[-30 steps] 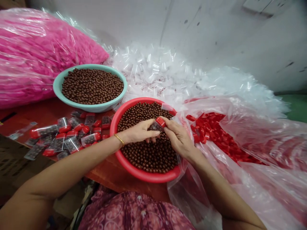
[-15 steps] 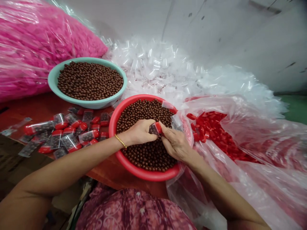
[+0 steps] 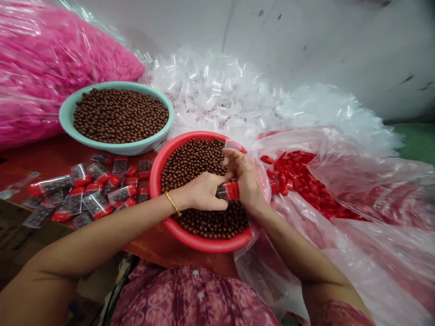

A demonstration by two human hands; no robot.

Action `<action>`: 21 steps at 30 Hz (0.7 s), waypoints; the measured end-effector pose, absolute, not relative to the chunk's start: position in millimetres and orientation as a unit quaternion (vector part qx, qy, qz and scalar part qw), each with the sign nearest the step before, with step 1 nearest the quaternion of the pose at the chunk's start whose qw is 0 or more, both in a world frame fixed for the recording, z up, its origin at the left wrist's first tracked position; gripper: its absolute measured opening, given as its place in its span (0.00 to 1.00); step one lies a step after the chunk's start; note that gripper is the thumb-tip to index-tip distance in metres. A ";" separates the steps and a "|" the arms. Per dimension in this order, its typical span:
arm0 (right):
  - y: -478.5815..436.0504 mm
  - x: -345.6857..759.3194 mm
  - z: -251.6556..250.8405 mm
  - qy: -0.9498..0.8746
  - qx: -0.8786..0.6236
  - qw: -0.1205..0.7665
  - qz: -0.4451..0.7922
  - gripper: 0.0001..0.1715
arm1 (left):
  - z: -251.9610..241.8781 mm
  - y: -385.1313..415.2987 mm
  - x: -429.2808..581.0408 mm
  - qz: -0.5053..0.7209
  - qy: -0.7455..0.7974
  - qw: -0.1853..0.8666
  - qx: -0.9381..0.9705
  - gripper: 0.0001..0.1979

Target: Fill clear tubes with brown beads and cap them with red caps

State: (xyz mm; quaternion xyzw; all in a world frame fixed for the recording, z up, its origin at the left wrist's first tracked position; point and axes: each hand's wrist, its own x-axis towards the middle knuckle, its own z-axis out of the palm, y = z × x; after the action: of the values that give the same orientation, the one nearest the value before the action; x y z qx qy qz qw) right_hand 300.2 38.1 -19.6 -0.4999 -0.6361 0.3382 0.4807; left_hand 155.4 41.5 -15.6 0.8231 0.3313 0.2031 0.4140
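Observation:
My left hand (image 3: 204, 192), with a gold bangle at the wrist, is closed around a small clear plastic container (image 3: 223, 192) of dark balls. The red cap (image 3: 234, 190) on its end faces right. Against that cap rests the palm side of my right hand (image 3: 247, 179), its fingers raised and loosely stretched above the container, slightly blurred. Both hands are over a red basin (image 3: 204, 246) filled with glossy brown balls (image 3: 193, 163). Some clear empty containers (image 3: 234, 146) lie at the basin's right rim, partly hidden by my right hand.
Capped containers (image 3: 97, 203) lie piled left of the basin. Behind them stands a light green basin (image 3: 64, 115) of brown balls. A bag of pink pieces (image 3: 61, 68), a heap of clear containers (image 3: 210, 86) and an opened plastic bag of red caps (image 3: 306, 181) surround the work area.
My right fingers have released their pinch at the red cap and lifted, with the palm now against the cap. The container has turned more level in my left hand.

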 end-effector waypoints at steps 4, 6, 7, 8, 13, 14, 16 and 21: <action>43.7 286.9 -24.5 -0.635 -0.491 0.444 0.399 0.34 | -14.4 40.2 153.5 0.162 0.348 0.379 0.842 0.05; 43.2 287.4 -24.0 -0.661 -0.483 0.432 0.379 0.34 | -14.2 40.1 152.8 0.135 0.360 0.328 0.863 0.07; 42.9 288.4 -23.9 -0.674 -0.478 0.430 0.363 0.33 | -14.3 40.1 152.5 0.122 0.364 0.297 0.874 0.09; 42.6 289.4 -24.4 -0.687 -0.474 0.428 0.347 0.33 | -14.5 40.0 152.1 0.109 0.368 0.266 0.884 0.11; 39.9 283.5 -35.0 -0.701 -0.477 0.415 0.329 0.35 | -15.6 37.8 151.1 0.045 0.380 0.165 0.909 0.13; 39.2 280.6 -36.8 -0.694 -0.476 0.415 0.346 0.36 | -14.4 36.6 150.8 0.035 0.378 0.160 0.911 0.12; 38.5 277.6 -36.6 -0.671 -0.468 0.415 0.399 0.40 | -8.7 33.2 148.0 0.030 0.368 0.157 0.916 0.09; 38.5 323.2 -9.5 -0.652 -0.498 0.430 0.376 0.42 | 16.9 14.2 102.1 0.082 0.450 0.126 0.880 0.06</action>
State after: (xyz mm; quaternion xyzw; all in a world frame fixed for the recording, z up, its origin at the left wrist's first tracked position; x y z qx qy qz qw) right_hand 323.2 38.5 -9.5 -0.4981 -0.6524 0.3764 0.4296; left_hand 102.1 14.2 16.9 0.8801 0.4503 0.0823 0.1261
